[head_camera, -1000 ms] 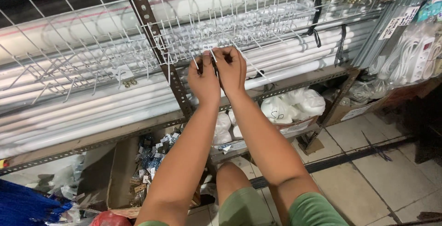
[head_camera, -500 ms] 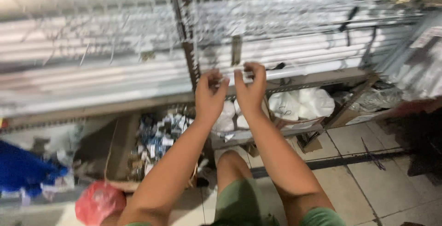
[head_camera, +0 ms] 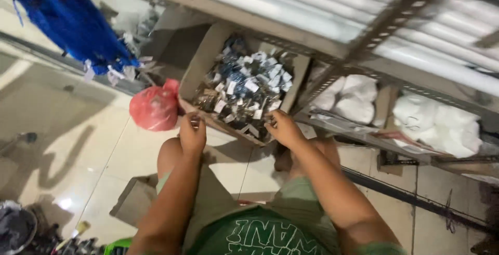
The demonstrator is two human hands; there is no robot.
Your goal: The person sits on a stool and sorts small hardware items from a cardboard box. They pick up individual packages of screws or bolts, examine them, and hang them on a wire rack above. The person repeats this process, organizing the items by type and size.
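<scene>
A head-worn camera looks straight down at a person crouched on a pale tiled floor, knees apart, in front of a low metal shelving rack. Both arms reach forward to an open cardboard box that sits on the floor, tucked partly under the rack so its contents stay within easy reach from a squat. The box is heaped with small shiny metal hardware pieces, many carrying little white tags. The left hand is at the box's near rim, fingers curled in and pinched together on what appears to be one of those small metal pieces, though the view is too blurred to be sure. The right hand is likewise bunched at the near edge of the box, fingertips drawn together on or just above the pile. Just left of the box, touching its corner, lies a knotted red plastic bag. Further left hangs a bright blue bundle. Under the rack to the right sit white plastic bags, and long white tubes lie stacked along the shelf above.
</scene>
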